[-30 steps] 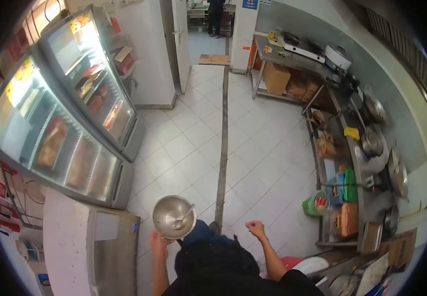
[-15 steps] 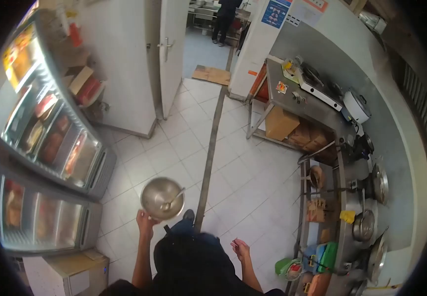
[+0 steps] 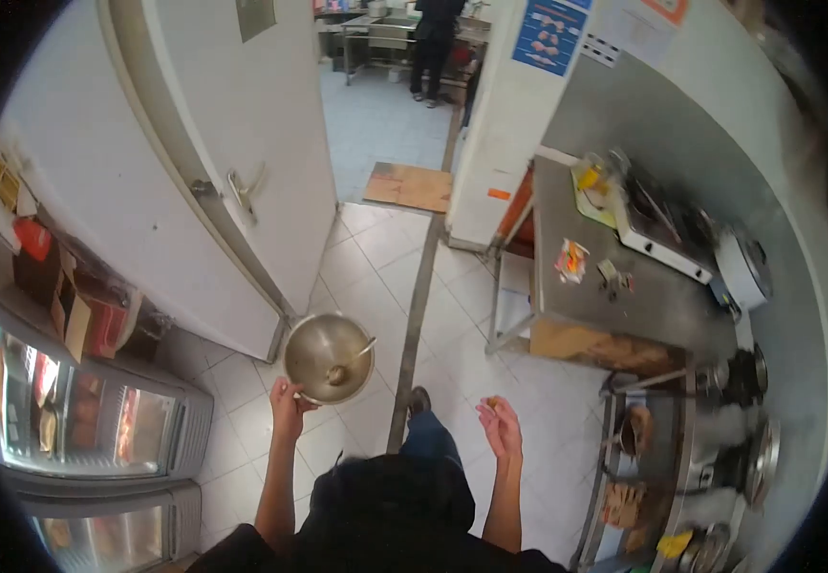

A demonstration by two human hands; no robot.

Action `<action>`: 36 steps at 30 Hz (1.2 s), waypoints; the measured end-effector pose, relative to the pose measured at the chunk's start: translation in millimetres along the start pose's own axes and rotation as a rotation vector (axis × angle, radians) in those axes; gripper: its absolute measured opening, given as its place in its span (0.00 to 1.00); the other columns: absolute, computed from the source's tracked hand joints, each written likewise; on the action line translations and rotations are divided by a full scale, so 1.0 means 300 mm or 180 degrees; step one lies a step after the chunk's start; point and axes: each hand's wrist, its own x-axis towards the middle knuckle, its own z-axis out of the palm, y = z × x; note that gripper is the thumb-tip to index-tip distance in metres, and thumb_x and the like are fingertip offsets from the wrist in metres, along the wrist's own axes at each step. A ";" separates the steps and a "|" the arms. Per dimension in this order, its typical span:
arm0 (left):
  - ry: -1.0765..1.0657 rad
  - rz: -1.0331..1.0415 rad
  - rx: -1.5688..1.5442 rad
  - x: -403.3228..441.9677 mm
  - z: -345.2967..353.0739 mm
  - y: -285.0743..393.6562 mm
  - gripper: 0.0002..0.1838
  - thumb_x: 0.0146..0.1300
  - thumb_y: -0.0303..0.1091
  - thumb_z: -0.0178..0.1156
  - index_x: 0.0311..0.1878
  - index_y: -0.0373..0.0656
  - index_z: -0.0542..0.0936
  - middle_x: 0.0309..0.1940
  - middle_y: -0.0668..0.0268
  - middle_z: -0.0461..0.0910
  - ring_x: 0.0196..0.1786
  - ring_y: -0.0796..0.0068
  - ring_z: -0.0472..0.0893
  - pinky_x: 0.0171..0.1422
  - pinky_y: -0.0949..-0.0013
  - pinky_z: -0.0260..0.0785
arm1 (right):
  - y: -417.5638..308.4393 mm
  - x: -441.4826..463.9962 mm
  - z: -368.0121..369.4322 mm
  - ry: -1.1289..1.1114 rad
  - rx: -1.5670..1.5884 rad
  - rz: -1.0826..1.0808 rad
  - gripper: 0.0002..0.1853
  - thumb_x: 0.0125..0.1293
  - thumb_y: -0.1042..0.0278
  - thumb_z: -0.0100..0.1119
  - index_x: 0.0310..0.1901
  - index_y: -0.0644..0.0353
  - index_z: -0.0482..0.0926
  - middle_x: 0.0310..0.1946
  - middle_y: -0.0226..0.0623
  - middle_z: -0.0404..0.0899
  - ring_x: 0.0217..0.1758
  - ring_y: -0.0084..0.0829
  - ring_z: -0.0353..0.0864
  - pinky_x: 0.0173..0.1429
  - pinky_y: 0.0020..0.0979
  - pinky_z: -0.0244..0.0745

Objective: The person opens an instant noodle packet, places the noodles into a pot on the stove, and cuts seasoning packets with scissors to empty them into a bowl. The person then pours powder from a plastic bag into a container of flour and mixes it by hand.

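Observation:
A steel mixing bowl is in front of me on the left, gripped at its near rim by my left hand. Inside the bowl rests a metal ladle, its handle leaning on the right side. My right hand is raised away from the bowl, fingers curled together. Something small and brownish shows at its fingertips, too small to name.
An open white door and a doorway with a brown board lie ahead. Lit display fridges stand at left. A steel table and pans line the right. Another person stands in the far room.
I have walked forward, so the doorway and steel table are nearer and the fridges have slid back. My left hand still carries the bowl. My right hand has risen.

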 end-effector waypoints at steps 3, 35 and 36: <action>0.0597 0.0184 0.0122 0.097 0.044 0.057 0.05 0.62 0.27 0.53 0.39 0.44 0.67 0.32 0.59 0.77 0.23 0.63 0.83 0.25 0.66 0.82 | -0.088 0.437 0.073 -0.0141 0.0064 0.0283 0.08 0.71 0.65 0.55 0.45 0.60 0.77 0.44 0.41 0.82 0.47 0.35 0.83 0.49 0.29 0.78; 0.3295 0.0287 -0.0810 2.024 1.125 0.454 0.12 0.57 0.26 0.54 0.45 0.43 0.70 0.41 0.63 0.75 0.36 0.72 0.78 0.25 0.71 0.72 | -0.202 3.812 0.169 0.1669 -0.1640 0.1798 0.10 0.67 0.69 0.52 0.29 0.63 0.74 0.20 0.36 0.73 0.20 0.31 0.75 0.25 0.27 0.76; 0.3593 0.0398 -0.0927 2.009 1.164 0.424 0.14 0.57 0.27 0.54 0.47 0.43 0.70 0.42 0.63 0.75 0.38 0.72 0.77 0.28 0.71 0.72 | -0.179 3.942 0.273 0.1832 -0.1929 0.1589 0.09 0.66 0.70 0.53 0.29 0.64 0.75 0.22 0.35 0.74 0.20 0.31 0.75 0.26 0.28 0.76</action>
